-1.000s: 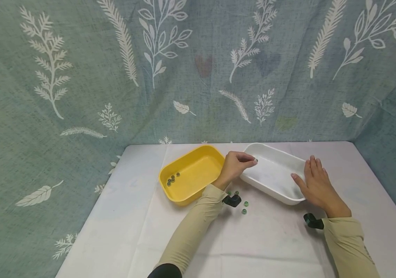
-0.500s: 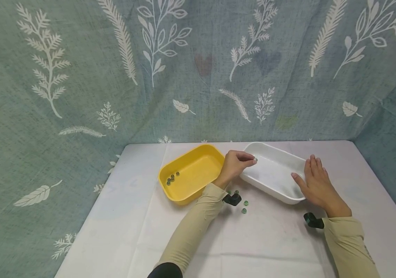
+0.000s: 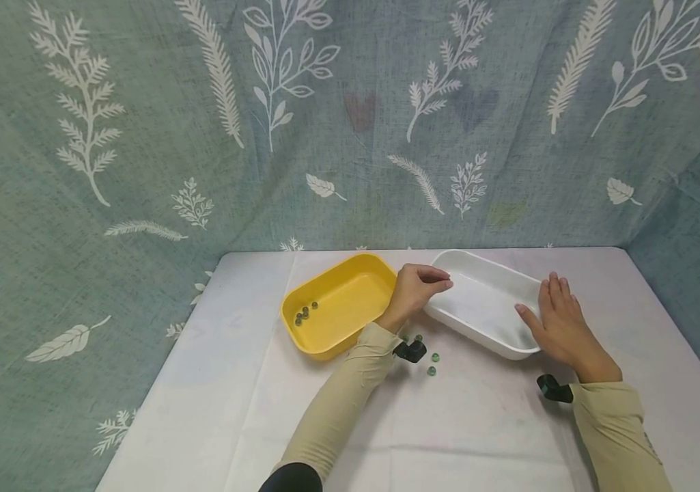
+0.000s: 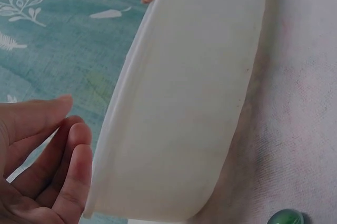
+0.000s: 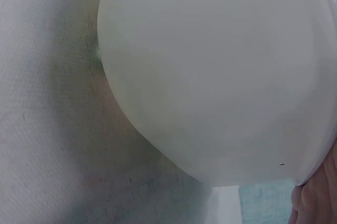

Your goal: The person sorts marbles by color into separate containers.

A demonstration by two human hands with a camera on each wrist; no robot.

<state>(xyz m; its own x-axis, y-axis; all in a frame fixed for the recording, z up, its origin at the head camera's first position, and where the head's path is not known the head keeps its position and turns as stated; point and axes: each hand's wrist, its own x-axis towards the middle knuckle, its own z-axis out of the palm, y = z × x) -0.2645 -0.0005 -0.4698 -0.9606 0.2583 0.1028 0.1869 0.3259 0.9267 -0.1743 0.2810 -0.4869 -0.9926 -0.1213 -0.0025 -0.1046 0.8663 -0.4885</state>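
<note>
My left hand (image 3: 416,290) reaches over the near-left rim of a white tray (image 3: 479,335). Its thumb and fingertips come close together, and no marble shows between them in the left wrist view, where the fingers (image 4: 79,166) are loosely bent beside the tray's wall. With straight fingers and the thumb spread apart, my right hand (image 3: 565,331) rests against the tray's right end. Several green glass marbles (image 3: 435,357) lie on the table in front of the tray, some partly behind the left wrist. One marble (image 4: 287,217) appears at the bottom of the left wrist view.
A yellow tray (image 3: 322,354) stands to the left of the white one, with several marbles (image 3: 305,311) at its left end. My left forearm crosses in front of its right corner. White cloth (image 3: 479,430) covers the table, and a leaf-patterned curtain (image 3: 337,137) hangs behind.
A small dark marble showed at my left fingertips in both earlier frames; it no longer shows there. Both hands have stayed in nearly the same place.
</note>
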